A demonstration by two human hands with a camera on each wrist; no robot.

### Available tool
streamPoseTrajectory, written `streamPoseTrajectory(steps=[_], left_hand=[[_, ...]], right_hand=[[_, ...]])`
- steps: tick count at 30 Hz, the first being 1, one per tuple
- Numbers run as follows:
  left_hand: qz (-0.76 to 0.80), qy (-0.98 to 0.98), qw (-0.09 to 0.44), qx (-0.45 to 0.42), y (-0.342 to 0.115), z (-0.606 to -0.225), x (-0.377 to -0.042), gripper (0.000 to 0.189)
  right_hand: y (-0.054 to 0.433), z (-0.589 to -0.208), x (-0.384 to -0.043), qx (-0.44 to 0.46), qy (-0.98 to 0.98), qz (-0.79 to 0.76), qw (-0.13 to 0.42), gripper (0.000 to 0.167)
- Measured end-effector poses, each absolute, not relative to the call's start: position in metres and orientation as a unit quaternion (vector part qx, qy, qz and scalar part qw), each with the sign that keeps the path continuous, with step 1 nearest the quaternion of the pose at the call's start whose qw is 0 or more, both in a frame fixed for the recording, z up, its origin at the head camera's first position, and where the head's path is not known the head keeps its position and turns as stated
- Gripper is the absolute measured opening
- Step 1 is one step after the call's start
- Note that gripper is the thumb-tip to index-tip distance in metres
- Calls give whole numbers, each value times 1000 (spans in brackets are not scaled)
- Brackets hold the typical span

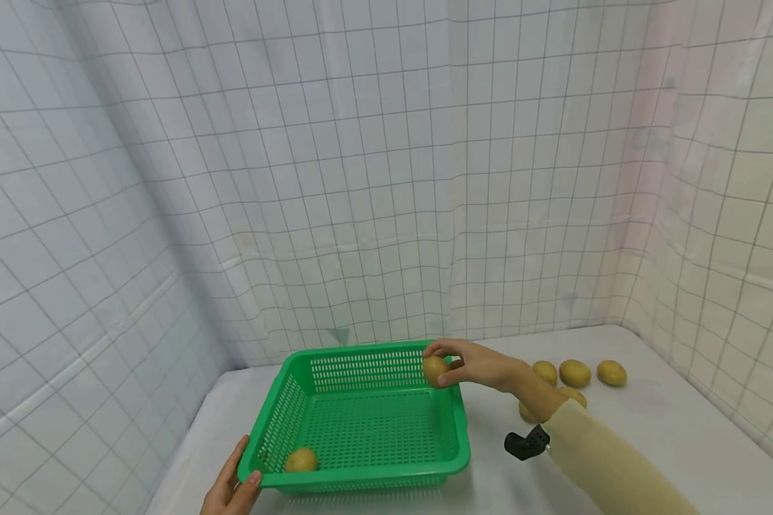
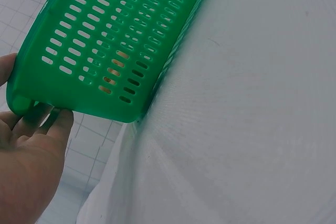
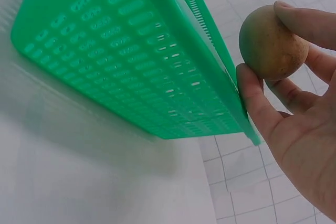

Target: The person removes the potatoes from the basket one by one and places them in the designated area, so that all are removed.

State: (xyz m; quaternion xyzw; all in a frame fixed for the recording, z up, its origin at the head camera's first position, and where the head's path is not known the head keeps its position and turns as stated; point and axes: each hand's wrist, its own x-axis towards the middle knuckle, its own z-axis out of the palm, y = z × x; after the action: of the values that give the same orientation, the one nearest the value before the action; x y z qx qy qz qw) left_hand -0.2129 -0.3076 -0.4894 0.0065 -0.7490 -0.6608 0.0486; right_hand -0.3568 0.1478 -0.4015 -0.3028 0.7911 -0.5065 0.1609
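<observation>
A green plastic basket (image 1: 373,429) with slotted walls stands on the white table. At its near left corner my left hand (image 1: 228,483) grips the rim, thumb on top and fingers beneath, as the left wrist view shows of the hand (image 2: 31,156) and basket (image 2: 79,40). My right hand (image 1: 473,365) holds a potato (image 1: 434,370) by its fingertips above the basket's far right corner. In the right wrist view the brown potato (image 3: 273,43) sits between thumb and fingers, close beside the basket's rim. Another potato (image 1: 301,460) lies inside, in the near left corner.
Several potatoes (image 1: 575,373) lie on the table (image 1: 644,429) to the right, some partly hidden behind my right forearm. A black device (image 1: 527,443) is at the right wrist. Grid-patterned white sheets (image 1: 361,179) hang behind and at both sides.
</observation>
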Motion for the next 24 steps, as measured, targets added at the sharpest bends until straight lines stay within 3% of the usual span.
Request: streamPoseTrajectory(steps=[16, 24], left_hand=[[-678, -733, 49, 8, -310, -496, -216, 92], [-680, -732, 48, 7, -309, -494, -216, 92]], right_hand=[[171, -406, -355, -290, 797, -506, 157, 40], [186, -408, -353, -255, 814, -500, 150, 43]])
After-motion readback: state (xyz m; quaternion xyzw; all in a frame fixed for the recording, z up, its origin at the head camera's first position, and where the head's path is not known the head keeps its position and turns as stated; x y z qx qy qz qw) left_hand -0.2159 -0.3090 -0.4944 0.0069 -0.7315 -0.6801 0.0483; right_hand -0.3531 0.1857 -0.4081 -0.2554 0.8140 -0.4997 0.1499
